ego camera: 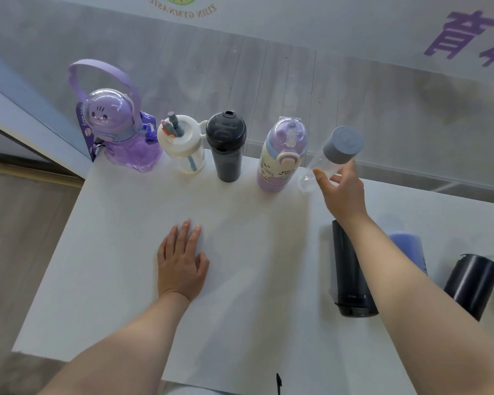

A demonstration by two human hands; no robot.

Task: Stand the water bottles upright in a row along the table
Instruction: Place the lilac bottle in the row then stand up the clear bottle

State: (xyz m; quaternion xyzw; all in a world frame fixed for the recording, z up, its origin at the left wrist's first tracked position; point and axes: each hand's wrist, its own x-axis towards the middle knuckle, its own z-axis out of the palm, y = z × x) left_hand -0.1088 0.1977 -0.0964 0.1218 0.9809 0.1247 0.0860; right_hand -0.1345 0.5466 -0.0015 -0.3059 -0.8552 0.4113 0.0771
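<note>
Along the far edge of the white table [126, 252] several bottles stand upright in a row: a purple cat-shaped bottle [117, 132] with a strap, a clear bottle with a white lid [183, 143], a dark grey tumbler [226, 146] and a purple-and-white bottle [280, 158]. My right hand [342, 192] grips a clear bottle with a grey cap [334, 152], tilted, its base touching the table to the right of the row. My left hand [181, 260] lies flat on the table, holding nothing. A black bottle [350, 269] lies on its side under my right forearm.
To the right lie a blue bottle [408, 249], partly hidden by my arm, and a dark navy bottle [471, 283]. The table's left edge and near edge drop to a wooden floor. A grey floor with purple lettering lies beyond the far edge.
</note>
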